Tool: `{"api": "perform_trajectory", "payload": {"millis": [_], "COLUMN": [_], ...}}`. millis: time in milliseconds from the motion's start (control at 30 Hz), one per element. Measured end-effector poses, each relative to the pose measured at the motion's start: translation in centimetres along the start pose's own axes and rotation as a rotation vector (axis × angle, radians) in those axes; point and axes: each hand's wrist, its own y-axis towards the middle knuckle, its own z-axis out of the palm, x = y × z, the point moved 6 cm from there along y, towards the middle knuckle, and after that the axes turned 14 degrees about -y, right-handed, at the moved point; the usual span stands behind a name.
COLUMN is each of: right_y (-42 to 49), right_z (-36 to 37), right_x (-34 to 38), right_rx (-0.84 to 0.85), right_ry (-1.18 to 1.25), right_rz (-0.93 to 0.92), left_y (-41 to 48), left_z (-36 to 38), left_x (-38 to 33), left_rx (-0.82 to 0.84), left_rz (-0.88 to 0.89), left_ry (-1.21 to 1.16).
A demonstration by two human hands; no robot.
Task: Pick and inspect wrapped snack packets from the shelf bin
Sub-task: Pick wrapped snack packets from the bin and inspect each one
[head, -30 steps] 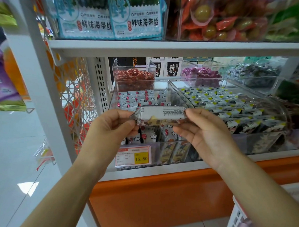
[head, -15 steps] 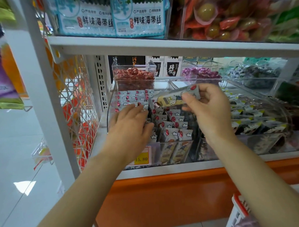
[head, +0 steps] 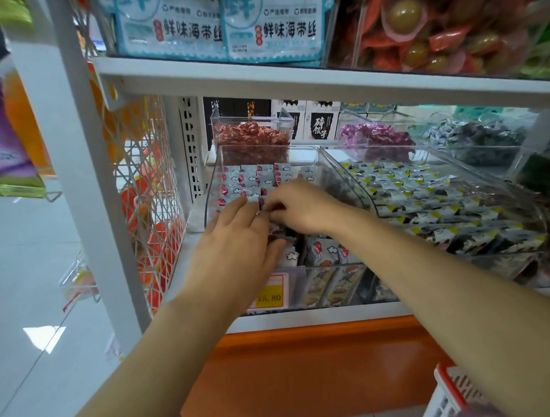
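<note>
**Location.** The shelf bin [head: 211, 186] is a clear container at the left end of the middle shelf [head: 303, 320]. It holds rows of white snack packets [head: 254, 177] with red marks, stood on edge. A yellow price tag [head: 271, 298] sits at its front.

**Hands.** Both are inside the bin, close together over the middle rows.
- The left hand [head: 237, 244] lies palm-down with its fingers stretched out and loose on the packet tops and its thumb against the nearer row. It grasps nothing that I can see.
- The right hand [head: 302, 207] has its fingers bent down into the row just beyond the left fingertips. Whether it pinches a packet or only touches the tops cannot be told (blur and the left fingers cover the contact).

**Progress.** No packet is lifted clear of the bin, and none is held up for view. In my judgement the hands are at the stock itself, either taking a packet or setting one down. The picture does not settle which. What is left for any packet taken here is to draw it out, raise it, turn it, and check wrap and print.

**Nearby.** The neighbouring bin [head: 344, 173], holding yellow-marked packets, stands just to the right, and neither hand is in it. The corner of a red-rimmed basket [head: 448, 386] shows at lower right.
</note>
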Motion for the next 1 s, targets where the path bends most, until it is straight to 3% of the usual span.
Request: {"api": "perform_trajectory", "payload": {"millis": [133, 300, 500, 567, 700, 833, 900, 1000], "right_y": [0.5, 1.6, 3.6, 3.6, 2.2, -2.3, -5.3, -9.1], "right_z": [-0.5, -1.9, 0.0, 0.2, -2.0, -5.3, -6.0, -5.0], "right_x": [-0.5, -2.2, -1.8, -1.5, -2.3, -4.1, -4.6, -4.8], "right_rx": [0.022, -0.131, -0.065, -0.072, -0.192, -0.507, -0.635, -0.645], "right_ry": [0.093, 0.288, -0.045, -0.036, 0.266, 0.485, 0.602, 0.919], "right_rz": [-0.002, 0.067, 0.014, 0.018, 0.075, 0.226, 0.297, 0.386], "left_y": [-0.1, -0.2, -0.3, -0.3, -0.5, -0.6, -0.7, -1.0], "left_z": [-0.7, -1.7, -1.9, -1.9, -2.0, -2.9, -3.4, -3.3], "left_x": [-0.1, 0.0, 0.4, 0.4, 0.5, 0.5, 0.3, -0.1], "left_rx": [-0.040, -0.088, -0.117, -0.128, -0.155, -0.236, -0.274, -0.289], "left_rz": [0.051, 0.061, 0.073, 0.077, 0.066, 0.033, 0.003, -0.073], "left_ry": [0.068, 0.049, 0.010, 0.005, -0.015, -0.070, -0.214, -0.511]}}
